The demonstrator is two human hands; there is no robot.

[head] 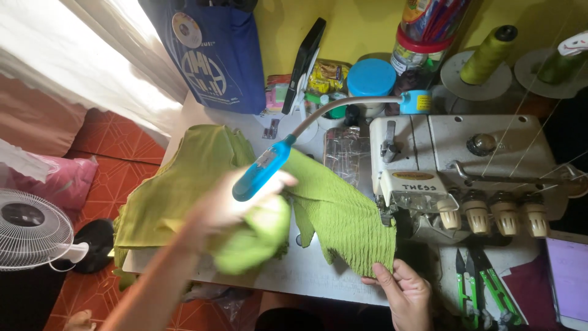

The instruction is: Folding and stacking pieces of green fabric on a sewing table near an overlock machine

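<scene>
Green crinkled fabric (343,208) lies across the white sewing table (306,279), one end running under the presser foot area of the overlock machine (465,178) at about three o'clock from the cloth. The right hand (407,294), at five o'clock of the frame, pinches the fabric's lower corner between thumb and fingers, closed on the hem. The left hand (245,205), blurred and brightly lit by the blue gooseneck lamp (263,168) just above it, is bunched around a fold of the same green fabric near the centre; its grip reads as closed, though the blur hides the fingers. More green cloth is heaped at nine o'clock of the table.

The step in hand looks like arranging the piece for the serger: one edge held taut, the bulk gathered aside. The next move would seem to call for straightening the edge and keeping it flat toward the needle without the gathered part dragging. Green thread snips (465,285) lie at the machine's six o'clock, and thread cones (487,55) stand behind it at twelve.
</scene>
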